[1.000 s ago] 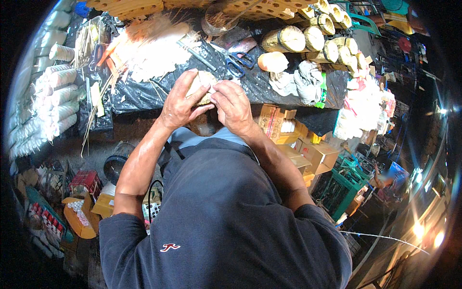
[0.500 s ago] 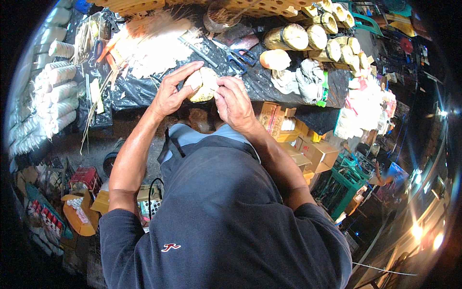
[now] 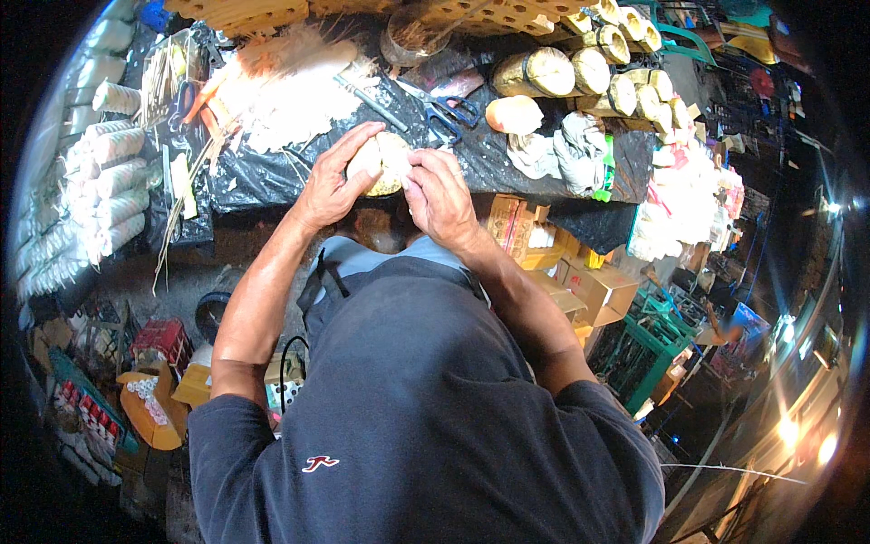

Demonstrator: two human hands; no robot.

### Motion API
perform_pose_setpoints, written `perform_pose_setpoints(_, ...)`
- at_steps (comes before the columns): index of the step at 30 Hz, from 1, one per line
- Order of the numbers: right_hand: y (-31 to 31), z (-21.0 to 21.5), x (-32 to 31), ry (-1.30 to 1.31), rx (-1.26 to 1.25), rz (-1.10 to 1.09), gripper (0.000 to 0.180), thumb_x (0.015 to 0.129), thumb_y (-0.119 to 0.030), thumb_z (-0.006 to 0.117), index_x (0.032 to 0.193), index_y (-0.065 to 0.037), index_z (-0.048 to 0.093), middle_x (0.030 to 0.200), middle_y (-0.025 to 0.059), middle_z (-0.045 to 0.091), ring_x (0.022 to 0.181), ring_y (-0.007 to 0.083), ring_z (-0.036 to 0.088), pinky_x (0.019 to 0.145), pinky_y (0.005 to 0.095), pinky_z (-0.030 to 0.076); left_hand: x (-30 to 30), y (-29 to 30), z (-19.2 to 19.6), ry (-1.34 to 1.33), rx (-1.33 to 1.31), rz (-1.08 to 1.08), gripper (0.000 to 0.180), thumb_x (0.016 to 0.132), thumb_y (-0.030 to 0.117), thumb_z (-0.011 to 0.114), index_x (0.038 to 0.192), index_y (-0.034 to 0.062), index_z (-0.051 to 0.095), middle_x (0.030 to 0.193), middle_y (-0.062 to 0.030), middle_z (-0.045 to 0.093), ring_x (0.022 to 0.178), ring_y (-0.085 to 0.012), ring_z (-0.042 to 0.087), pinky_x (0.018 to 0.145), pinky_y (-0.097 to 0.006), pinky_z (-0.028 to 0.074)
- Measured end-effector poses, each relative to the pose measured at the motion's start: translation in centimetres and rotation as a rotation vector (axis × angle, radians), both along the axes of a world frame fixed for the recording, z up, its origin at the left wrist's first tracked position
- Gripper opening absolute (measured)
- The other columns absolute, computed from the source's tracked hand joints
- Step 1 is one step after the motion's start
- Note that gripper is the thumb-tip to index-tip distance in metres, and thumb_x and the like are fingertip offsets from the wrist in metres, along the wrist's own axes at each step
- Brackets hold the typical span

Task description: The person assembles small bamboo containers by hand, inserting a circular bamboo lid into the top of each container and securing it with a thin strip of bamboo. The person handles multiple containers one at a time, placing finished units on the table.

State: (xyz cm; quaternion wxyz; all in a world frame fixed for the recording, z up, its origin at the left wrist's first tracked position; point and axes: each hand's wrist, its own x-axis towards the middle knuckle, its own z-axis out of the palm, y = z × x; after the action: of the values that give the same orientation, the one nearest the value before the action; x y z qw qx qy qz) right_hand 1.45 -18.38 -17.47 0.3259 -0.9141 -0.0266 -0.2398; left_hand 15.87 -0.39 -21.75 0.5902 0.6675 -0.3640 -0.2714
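A pale, yellowish rounded lump [image 3: 388, 163] rests at the near edge of a bench covered in black plastic sheet [image 3: 263, 177]. My left hand [image 3: 333, 179] cups its left side with the fingers curled over the top. My right hand [image 3: 441, 195] presses against its right side, fingers bent onto it. Both hands grip it together. Most of the lump is hidden by my fingers.
Blue-handled scissors [image 3: 450, 111] and a metal tool lie just beyond my hands. Cut bamboo sections [image 3: 553, 71] line the back right, with crumpled cloth [image 3: 566, 150] beside them. White wrapped rolls [image 3: 113, 177] are stacked at the left. Cardboard boxes [image 3: 580, 281] sit below the bench.
My hands and the lump have moved forward from near my chest out onto the bench edge. The left hand's fingers have closed further over the lump.
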Motion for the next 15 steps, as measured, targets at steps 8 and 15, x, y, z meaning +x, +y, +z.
perform_pose_setpoints(8,0.2,-0.1,0.0,0.017,-0.014,0.001,0.027,0.084,0.008,0.075,0.109,0.004,0.068,0.120,0.0189,0.067,0.110,0.0388,0.066,0.095,0.0468,0.055,1.2,-0.8,-2.0,-0.145,-0.087,-0.094,0.115,0.057,0.024,0.101,0.157,0.0039,0.047,0.155,-0.0193,0.056,0.145,-0.0353,0.053,0.123,-0.045,0.040)
perform_pose_setpoints(15,0.0,-0.2,0.0,0.024,-0.010,-0.001,0.025,0.084,0.007,0.076,0.108,0.003,0.070,0.118,0.0181,0.069,0.107,0.0366,0.067,0.094,0.0449,0.055,0.7,-1.1,-2.9,-0.130,-0.104,-0.039,0.101,0.056,0.022,0.095,0.146,0.0021,0.054,0.142,-0.0190,0.061,0.132,-0.0355,0.063,0.114,-0.043,0.049)
